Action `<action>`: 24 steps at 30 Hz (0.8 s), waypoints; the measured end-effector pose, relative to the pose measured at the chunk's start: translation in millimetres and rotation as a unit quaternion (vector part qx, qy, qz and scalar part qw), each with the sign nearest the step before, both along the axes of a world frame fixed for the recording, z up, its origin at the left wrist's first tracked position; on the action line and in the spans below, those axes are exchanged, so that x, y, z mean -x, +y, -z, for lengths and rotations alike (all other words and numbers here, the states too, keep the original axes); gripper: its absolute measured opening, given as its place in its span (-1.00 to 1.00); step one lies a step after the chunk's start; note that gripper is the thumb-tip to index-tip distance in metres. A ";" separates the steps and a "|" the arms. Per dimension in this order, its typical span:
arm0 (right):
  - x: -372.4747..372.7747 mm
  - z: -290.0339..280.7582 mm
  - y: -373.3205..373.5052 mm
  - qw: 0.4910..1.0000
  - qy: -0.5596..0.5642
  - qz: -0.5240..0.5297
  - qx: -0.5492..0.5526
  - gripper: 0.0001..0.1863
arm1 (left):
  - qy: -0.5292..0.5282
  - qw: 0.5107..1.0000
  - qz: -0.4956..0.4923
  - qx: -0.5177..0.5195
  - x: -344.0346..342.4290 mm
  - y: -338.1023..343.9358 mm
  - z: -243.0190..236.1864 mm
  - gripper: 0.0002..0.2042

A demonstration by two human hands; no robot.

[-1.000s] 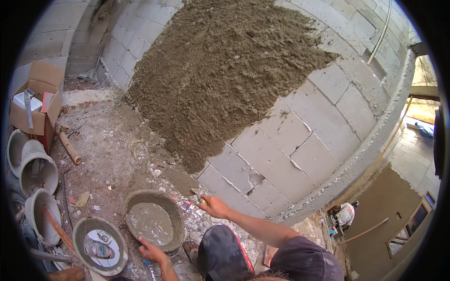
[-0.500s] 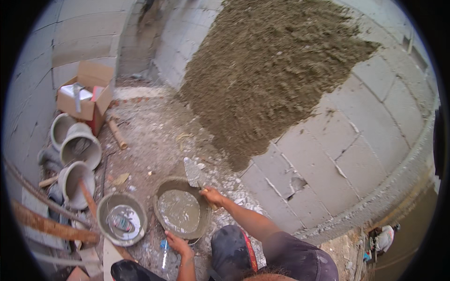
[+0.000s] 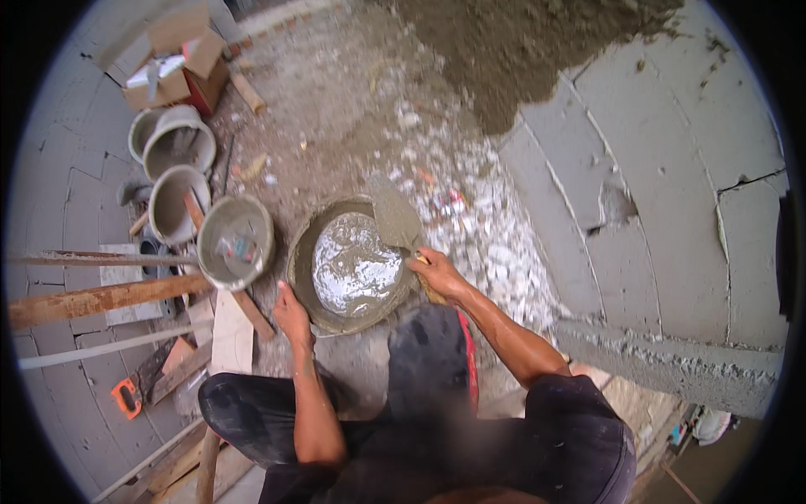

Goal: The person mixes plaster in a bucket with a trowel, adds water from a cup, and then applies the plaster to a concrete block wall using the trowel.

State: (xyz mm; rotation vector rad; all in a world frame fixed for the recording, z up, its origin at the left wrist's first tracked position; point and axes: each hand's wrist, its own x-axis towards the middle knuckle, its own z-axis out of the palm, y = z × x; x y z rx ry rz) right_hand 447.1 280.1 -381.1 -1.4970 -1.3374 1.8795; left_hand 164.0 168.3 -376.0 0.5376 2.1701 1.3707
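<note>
A round bucket (image 3: 304,304) of wet grey mortar (image 3: 353,260) stands on the ground in front of my knees. My right hand (image 3: 438,274) is closed round the wooden handle of a trowel (image 3: 396,220). Its mortar-coated blade lies over the bucket's right far rim. At the near left rim, my left hand (image 3: 292,314) holds the bucket's edge, with its fingers partly hidden against the side. The mortar's surface is glossy and uneven.
Left of the bucket stands another bucket (image 3: 237,277) with something inside, then several tipped buckets (image 3: 178,149). A cardboard box (image 3: 159,91) is behind them. Wooden boards (image 3: 109,300) and an orange-handled saw (image 3: 128,396) lie left. At right rises a block wall (image 3: 672,210), partly covered with mortar.
The view has tipped downward, bringing the bucket and my knees nearer the middle. My left hand has shifted along the rim to the left. The trowel stays in my right hand.
</note>
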 end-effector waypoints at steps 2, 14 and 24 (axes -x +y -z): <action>-17.1 16.4 -31.9 0.999 0.002 -0.037 -0.024 -0.67 | -0.001 0.998 0.030 0.054 0.4 -19.4 -4.9 -0.39; -22.9 -133.7 13.5 0.687 -0.516 -0.395 -0.324 -0.68 | 0.109 0.977 0.169 0.065 27.8 2.2 -13.1 -0.33; 47.6 -110.5 -14.4 0.594 -0.482 -0.511 -0.391 -0.80 | 0.015 0.985 0.169 0.007 12.6 -21.2 -11.4 -0.36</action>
